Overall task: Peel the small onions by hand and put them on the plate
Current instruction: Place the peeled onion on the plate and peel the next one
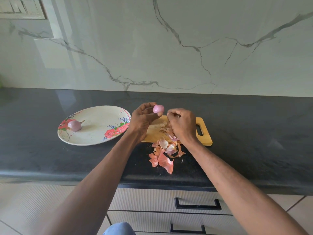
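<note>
wood cutting board [205, 133], blk counter [50, 158], drawers [152, 200]

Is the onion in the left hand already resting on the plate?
No, the left hand holds the peeled onion in the air beside the plate.

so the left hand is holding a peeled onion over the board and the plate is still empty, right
Not quite. The head view shows the plate is not empty: one onion already lies on it, near its left rim. The rest holds: the left hand pinches a peeled onion above the cutting board.
</note>
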